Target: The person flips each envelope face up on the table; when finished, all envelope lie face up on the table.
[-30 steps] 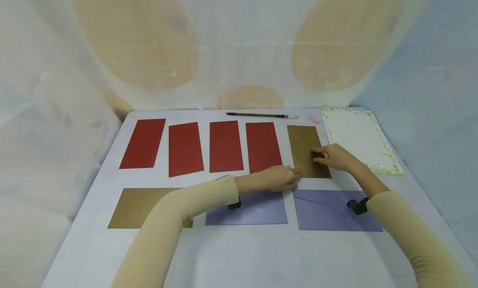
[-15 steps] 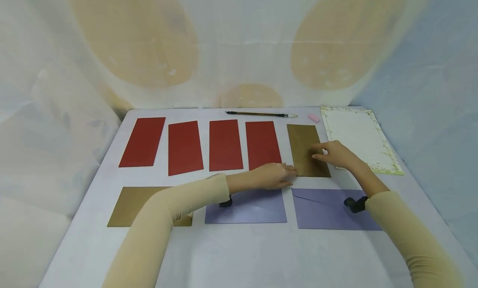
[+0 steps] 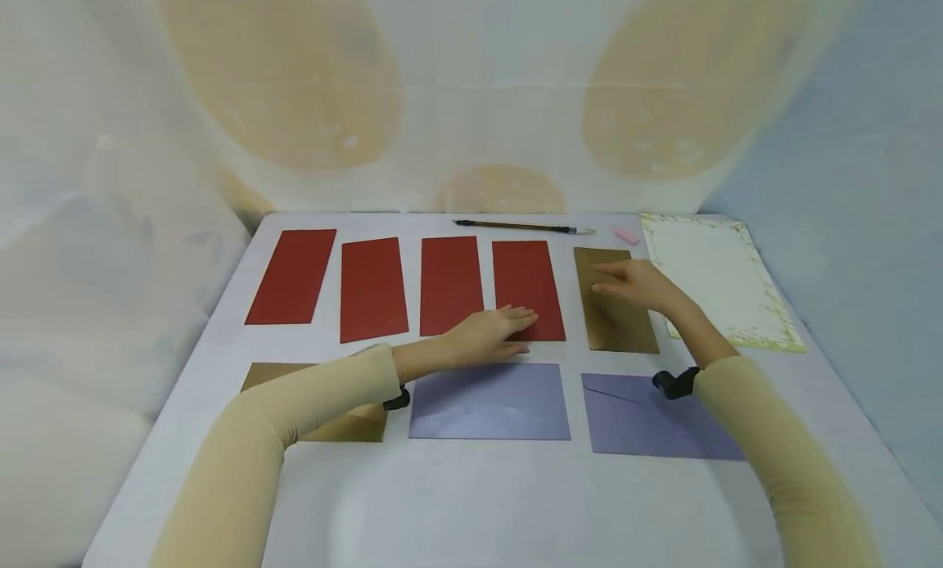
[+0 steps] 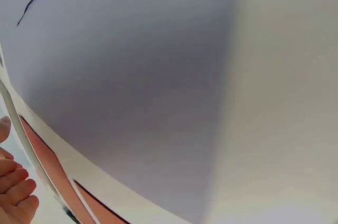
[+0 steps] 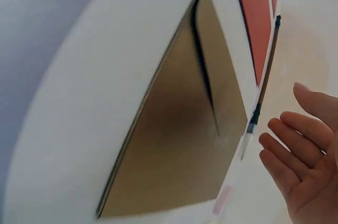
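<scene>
The white surface (image 3: pixel 471 502) is your clock face. At its two o'clock lies the floral-bordered sheet (image 3: pixel 715 273). One purple envelope (image 3: pixel 489 408) sits mid-dial, another purple envelope (image 3: pixel 648 425) at four. A gold envelope (image 3: pixel 357 423) at eight is partly covered by your sleeve (image 3: pixel 309 400); a second gold envelope (image 3: pixel 622 326) lies at two, just inside the sheet. Red paper rectangles (image 3: pixel 291 277) (image 3: pixel 373 290) (image 3: pixel 452 281) (image 3: pixel 525 277) run from ten to one. Your left hand (image 3: pixel 486 337), fingers extended, is over the one o'clock rectangle's near edge; contact you can't tell. Your right hand (image 3: pixel 641 283), thumb apart from loose fingers, hovers over the second gold envelope. The brush (image 3: pixel 516 225) lies at twelve, the pink block (image 3: pixel 626 236) at one.
</scene>
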The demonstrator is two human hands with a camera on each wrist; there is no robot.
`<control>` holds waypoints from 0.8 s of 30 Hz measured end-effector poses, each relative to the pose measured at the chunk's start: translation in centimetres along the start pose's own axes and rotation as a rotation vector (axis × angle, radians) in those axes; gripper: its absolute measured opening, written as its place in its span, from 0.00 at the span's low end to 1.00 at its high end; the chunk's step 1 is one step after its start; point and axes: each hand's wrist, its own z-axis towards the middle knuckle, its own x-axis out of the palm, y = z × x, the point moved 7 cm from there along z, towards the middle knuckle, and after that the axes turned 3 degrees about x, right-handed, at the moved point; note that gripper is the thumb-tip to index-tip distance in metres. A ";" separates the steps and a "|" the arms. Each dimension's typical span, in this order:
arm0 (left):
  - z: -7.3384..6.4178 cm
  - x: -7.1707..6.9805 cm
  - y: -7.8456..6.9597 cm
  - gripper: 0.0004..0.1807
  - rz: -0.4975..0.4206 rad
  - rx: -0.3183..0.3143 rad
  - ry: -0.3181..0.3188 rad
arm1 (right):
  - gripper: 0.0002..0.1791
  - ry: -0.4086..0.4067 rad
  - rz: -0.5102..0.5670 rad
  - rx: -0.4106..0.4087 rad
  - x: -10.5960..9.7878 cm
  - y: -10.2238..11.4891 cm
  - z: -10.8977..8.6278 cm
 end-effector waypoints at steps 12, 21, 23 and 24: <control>-3.5 -1.4 2.8 0.31 -0.072 -0.129 -0.141 | 0.33 0.047 0.081 0.074 1.1 0.0 4.0; -2.1 -1.0 2.6 0.34 -0.011 -0.126 -0.115 | 0.31 0.108 -0.042 0.070 2.0 0.5 7.9; -1.4 -0.7 2.7 0.37 0.022 -0.153 -0.083 | 0.33 0.121 -0.051 0.091 2.4 0.6 9.0; -1.1 -0.5 2.8 0.39 0.033 -0.169 -0.068 | 0.34 0.130 -0.058 0.107 2.7 0.6 9.5</control>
